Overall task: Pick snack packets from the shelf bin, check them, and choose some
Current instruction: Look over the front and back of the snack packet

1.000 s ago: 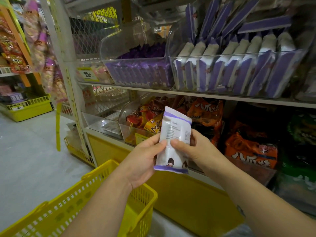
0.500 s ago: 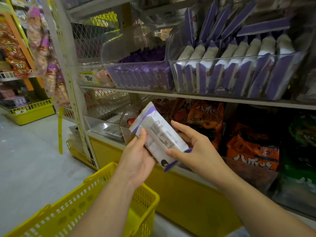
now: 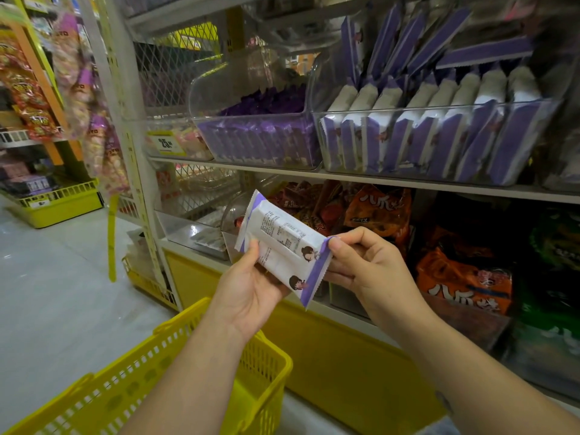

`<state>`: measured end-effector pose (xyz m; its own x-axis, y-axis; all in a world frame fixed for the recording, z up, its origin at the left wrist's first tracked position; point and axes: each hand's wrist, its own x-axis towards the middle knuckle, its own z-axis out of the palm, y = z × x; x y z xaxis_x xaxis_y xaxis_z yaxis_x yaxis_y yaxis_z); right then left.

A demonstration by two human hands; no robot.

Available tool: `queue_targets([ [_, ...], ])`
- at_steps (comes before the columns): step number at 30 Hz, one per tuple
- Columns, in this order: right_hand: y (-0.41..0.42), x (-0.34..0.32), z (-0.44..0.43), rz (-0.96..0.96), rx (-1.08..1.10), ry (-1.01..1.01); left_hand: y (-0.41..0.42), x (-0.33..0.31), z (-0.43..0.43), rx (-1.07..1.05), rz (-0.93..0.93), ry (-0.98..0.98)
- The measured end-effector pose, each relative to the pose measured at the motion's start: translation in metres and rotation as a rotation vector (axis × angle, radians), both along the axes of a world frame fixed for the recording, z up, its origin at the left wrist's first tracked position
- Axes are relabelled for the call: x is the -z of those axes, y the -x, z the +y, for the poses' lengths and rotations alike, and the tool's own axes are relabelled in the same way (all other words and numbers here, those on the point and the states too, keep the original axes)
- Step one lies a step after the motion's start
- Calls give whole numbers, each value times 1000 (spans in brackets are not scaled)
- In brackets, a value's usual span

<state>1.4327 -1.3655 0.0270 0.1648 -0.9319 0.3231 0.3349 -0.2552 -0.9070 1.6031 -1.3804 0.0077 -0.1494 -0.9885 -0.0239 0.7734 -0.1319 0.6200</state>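
The clear shelf bin overhead is packed with purple-and-white packets, and my yellow basket hangs below my left arm. The snack packet, upright a second ago, now lies tilted in front of the lower shelf, printed back facing me. My left hand grips its body and my right hand pinches the purple sealed end. I'd say I'm reading it, not choosing yet.

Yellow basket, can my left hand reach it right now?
Probably yes: the yellow basket sits open just below the left hand, nothing between them, though that hand grips the snack packet.
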Motion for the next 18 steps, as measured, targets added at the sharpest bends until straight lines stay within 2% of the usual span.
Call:
queue_targets([
  [4, 6, 0, -4, 22, -32, -54, 0, -1, 1, -7, -90, 28],
  [7, 7, -2, -4, 89, -168, -142, 2, -2, 4, 2, -195, 83],
  [11, 6, -2, -1, 104, -350, -185, 14, 2, 9, -27, -475, 132],
  [14, 5, 3, -3, 151, -286, -163, 14, 4, 8, -183, -794, 222],
  [16, 4, 7, -6, 156, -217, -146, 13, 4, 8, -165, -864, 296],
  [18, 5, 9, -8, 178, -134, -113, 15, 5, 9, -50, -858, 331],
])
